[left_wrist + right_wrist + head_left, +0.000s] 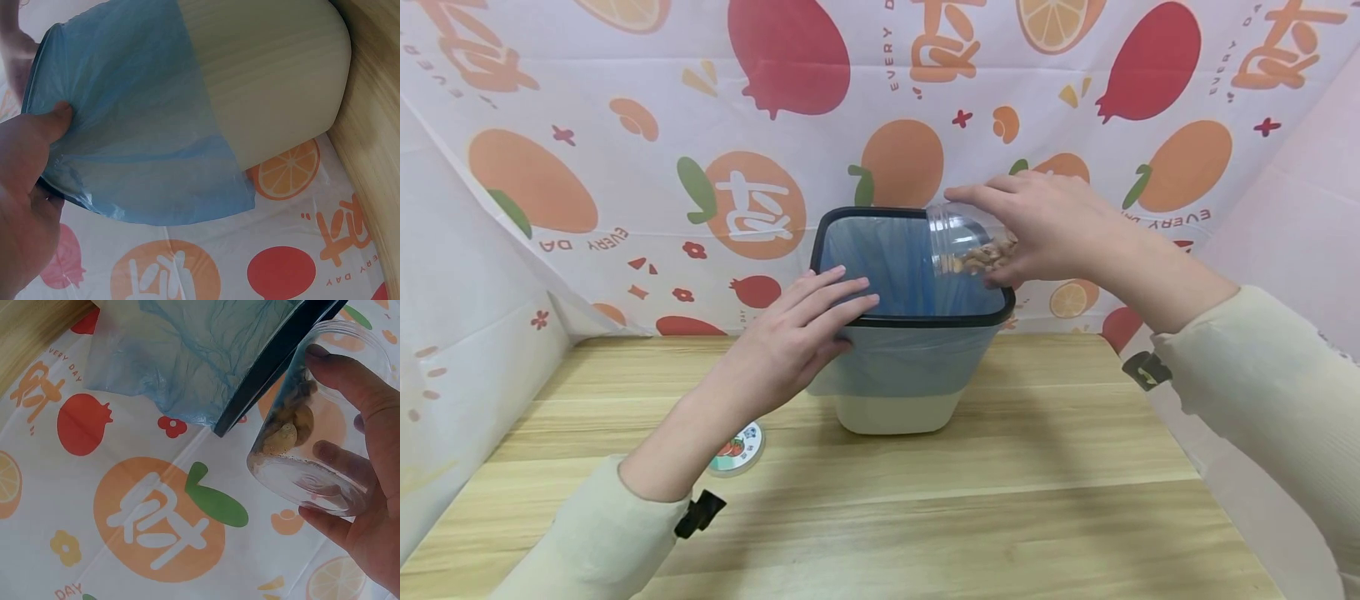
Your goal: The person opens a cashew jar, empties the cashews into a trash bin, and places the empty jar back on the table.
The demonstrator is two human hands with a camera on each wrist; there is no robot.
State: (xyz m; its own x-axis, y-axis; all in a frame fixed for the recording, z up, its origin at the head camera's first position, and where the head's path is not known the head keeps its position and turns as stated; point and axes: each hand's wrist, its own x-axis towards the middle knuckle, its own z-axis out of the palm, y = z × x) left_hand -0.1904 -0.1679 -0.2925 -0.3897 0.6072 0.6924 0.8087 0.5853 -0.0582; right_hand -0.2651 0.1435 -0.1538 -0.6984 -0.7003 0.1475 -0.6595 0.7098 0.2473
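Note:
A trash can (901, 415) with a black rim and a blue bag liner (872, 250) stands upright on the table. My left hand (801, 329) holds its near left rim, fingers over the edge and thumb (59, 119) against the bag outside. My right hand (1045, 225) grips a clear plastic jar (951, 229), tipped on its side over the can's right part. The jar's open mouth points left, over the liner. Inside, along its lower side, lie brown, nutshell-like pieces (287, 428). The bottom of the can's inside is hidden.
A round lid (741, 450) with a printed picture lies on the wooden table (1000, 517), partly behind my left forearm. A fruit-print cloth (647, 192) hangs close behind the can. Both wrists carry black straps.

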